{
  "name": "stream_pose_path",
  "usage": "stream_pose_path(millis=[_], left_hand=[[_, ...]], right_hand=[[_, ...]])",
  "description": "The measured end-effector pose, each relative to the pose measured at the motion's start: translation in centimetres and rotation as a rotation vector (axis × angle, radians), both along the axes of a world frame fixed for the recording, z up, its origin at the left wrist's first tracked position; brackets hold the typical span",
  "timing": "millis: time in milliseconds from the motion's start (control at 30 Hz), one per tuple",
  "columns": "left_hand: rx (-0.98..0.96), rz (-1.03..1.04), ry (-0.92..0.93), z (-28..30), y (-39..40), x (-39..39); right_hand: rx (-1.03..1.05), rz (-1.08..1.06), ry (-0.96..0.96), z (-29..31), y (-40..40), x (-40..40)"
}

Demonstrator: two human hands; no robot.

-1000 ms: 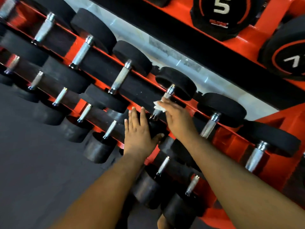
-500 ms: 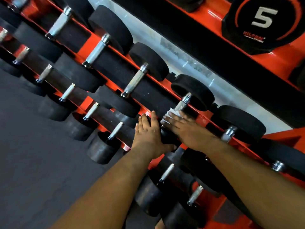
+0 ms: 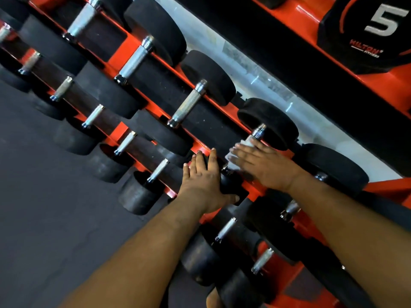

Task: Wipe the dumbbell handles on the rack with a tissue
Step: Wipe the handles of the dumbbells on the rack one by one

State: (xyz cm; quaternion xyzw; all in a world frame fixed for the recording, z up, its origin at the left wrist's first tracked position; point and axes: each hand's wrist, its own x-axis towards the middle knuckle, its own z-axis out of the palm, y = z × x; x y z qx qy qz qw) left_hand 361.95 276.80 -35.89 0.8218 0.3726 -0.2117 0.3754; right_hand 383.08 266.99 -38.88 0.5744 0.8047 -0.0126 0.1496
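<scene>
A red rack [image 3: 115,54] holds rows of black dumbbells with chrome knurled handles. My right hand [image 3: 262,165] lies with straight fingers over a white tissue [image 3: 243,145], pressing it onto the chrome handle [image 3: 258,131] of one dumbbell in the upper row. Most of that handle is hidden under the tissue and hand. My left hand [image 3: 203,178] rests flat on the near black head [image 3: 230,182] of the same dumbbell, fingers straight, thumb spread to the right.
Neighbouring handles [image 3: 189,103] [image 3: 135,57] lie bare to the left. A lower row of smaller dumbbells [image 3: 138,192] juts toward the dark floor [image 3: 44,218]. A black weight marked 5 [image 3: 378,30] sits on the shelf above right.
The view has shifted so the rack sits further right and lower. My right hand slid down the handle with the tissue and now lies flatter over it. My left hand stays on the dumbbell head.
</scene>
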Motion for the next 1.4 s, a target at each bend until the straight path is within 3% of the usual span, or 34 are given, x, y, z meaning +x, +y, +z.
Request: stream_pose_path(millis=[100,200,333,467,700,767,900,1067,1300,1400], left_hand=[[-0.003,0.000,0.006,0.2,0.0,0.1],[-0.001,0.015,-0.010,0.2,-0.1,0.1],[0.001,0.022,-0.027,-0.2,-0.2,-0.2],[-0.010,0.025,-0.034,-0.2,-0.2,-0.2],[-0.007,0.034,-0.048,-0.5,-0.3,-0.3],[-0.012,0.032,-0.044,-0.4,-0.2,-0.3],[-0.015,0.029,-0.038,-0.1,-0.2,-0.2],[-0.014,0.031,-0.040,-0.1,-0.1,-0.3],[-0.016,0.044,-0.039,0.1,-0.1,-0.1],[-0.007,0.036,-0.033,0.0,-0.1,-0.2]], right_hand=[[0.012,-0.151,0.064,-1.1,2.2,-2.4],[0.003,-0.166,0.143,-1.5,2.1,-3.2],[0.090,-0.201,-0.009,-0.7,1.3,-0.6],[-0.133,-0.379,-0.012,-0.1,5.9,-1.9],[-0.008,-0.235,-0.092,-0.8,0.2,0.6],[0.014,-0.258,-0.067,-0.8,2.2,0.0],[-0.132,-0.284,0.009,0.1,6.4,-0.7],[0.054,-0.107,-0.022,-1.3,0.0,0.1],[0.008,0.008,0.216,-0.7,-0.5,-2.3],[0.011,-0.131,0.319,-0.7,-3.8,-2.5]])
